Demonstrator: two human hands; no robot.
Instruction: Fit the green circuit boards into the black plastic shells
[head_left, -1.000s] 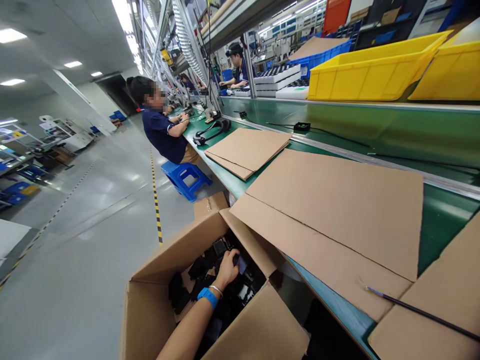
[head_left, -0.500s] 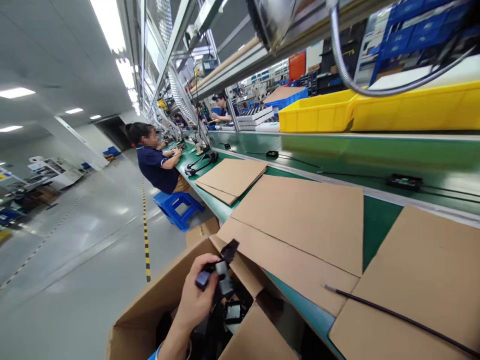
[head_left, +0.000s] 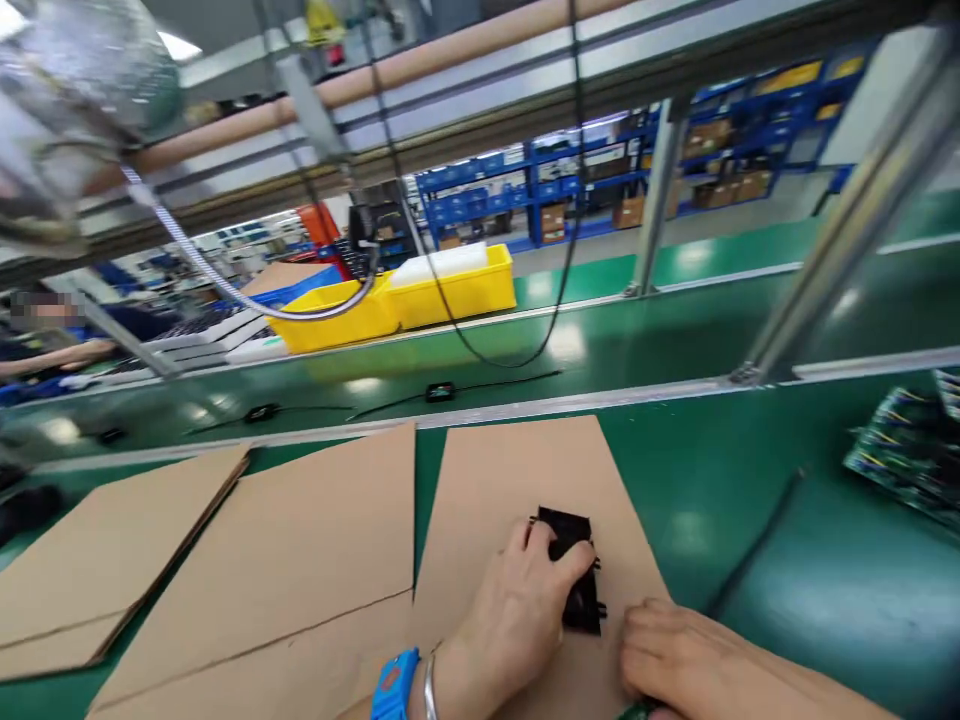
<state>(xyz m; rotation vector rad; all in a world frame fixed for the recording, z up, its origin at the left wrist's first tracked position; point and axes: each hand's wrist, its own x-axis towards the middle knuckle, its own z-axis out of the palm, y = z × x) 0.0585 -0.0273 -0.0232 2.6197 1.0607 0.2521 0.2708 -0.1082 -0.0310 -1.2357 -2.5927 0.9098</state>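
Note:
My left hand (head_left: 517, 610), with a blue wristband, is closed round a small black plastic part (head_left: 574, 565) and holds it down on a brown cardboard sheet (head_left: 517, 480). Beside it at the bottom edge lies my right hand (head_left: 675, 660), knuckles up and fingers curled on the same sheet; what it holds, if anything, is hidden. The black part sits between the two hands, closer to the left one.
More cardboard sheets (head_left: 300, 550) lie to the left on the green bench (head_left: 712, 500). Yellow bins (head_left: 420, 295) stand beyond a rail. Green circuit boards (head_left: 907, 450) lie at the right. A co-worker's arm (head_left: 52, 355) shows at far left.
The view has swung from the carton on the floor to the bench. My left hand has brought the black part out of the carton onto the cardboard sheet. My right hand has come into view.

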